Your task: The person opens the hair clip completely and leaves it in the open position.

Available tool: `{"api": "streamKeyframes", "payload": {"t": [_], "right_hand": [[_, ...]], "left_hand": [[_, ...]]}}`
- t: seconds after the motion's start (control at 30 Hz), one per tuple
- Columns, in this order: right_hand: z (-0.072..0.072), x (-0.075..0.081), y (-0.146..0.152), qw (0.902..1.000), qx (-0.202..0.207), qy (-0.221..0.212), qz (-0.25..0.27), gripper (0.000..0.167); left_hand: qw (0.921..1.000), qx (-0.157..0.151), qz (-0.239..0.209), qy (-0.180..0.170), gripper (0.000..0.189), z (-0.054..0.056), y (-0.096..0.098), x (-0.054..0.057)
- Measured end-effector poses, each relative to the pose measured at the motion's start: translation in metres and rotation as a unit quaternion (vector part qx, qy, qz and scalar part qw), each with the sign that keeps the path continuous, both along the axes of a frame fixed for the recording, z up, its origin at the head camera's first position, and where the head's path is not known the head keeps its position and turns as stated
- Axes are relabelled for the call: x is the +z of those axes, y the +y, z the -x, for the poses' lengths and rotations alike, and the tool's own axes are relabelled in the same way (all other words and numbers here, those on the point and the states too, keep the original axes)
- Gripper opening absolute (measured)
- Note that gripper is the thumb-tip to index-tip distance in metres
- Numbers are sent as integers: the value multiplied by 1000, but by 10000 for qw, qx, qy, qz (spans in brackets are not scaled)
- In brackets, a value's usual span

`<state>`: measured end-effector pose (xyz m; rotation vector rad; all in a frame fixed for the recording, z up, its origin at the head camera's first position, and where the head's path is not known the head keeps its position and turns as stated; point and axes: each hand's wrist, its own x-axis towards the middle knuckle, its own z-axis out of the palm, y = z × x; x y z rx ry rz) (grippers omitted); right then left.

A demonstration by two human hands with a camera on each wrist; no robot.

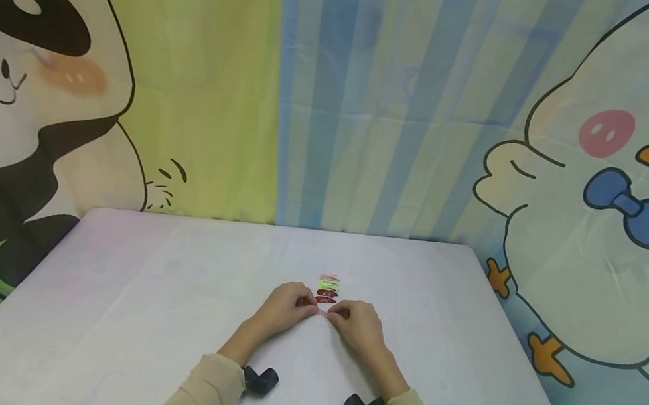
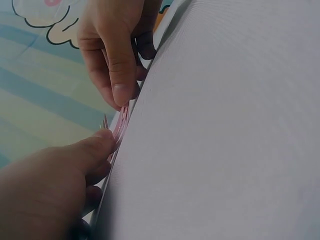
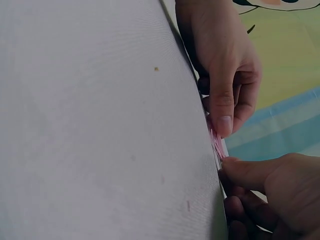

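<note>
Low over the white table, my left hand and right hand face each other. Between their fingertips stretches a small bundle of thin, glossy pink strands. The left thumb and fingers pinch one end of it, and the right thumb and fingers pinch the other. In the right wrist view the pink strands run side by side from hand to hand. Just beyond the fingers lies a short column of small coloured strands: dark red nearer me, yellow-green behind, pink farthest.
The white tabletop spreads out on both sides of the arms. Behind it hangs a printed curtain with a panda at left and a white bird at right. Black devices sit on both wrists.
</note>
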<state>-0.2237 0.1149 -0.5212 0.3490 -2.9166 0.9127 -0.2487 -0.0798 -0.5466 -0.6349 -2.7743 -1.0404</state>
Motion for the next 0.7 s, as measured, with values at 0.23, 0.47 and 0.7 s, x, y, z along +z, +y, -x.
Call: {"api": "streamKeyframes", "payload": {"t": [0.23,0.47,0.7], "right_hand": [[7,2,2,9995,-29,-269,173,6],[14,4,6,9983,-92,-520,254,6],[13,2,3,9964,-303,-571,546,5]], "left_hand": [[9995,178,-146,-194,7,0,1,0],[9969,315,-504,-509,7,-5,6,1],[9929,451,-811,-743,9,-11,6,5]]}}
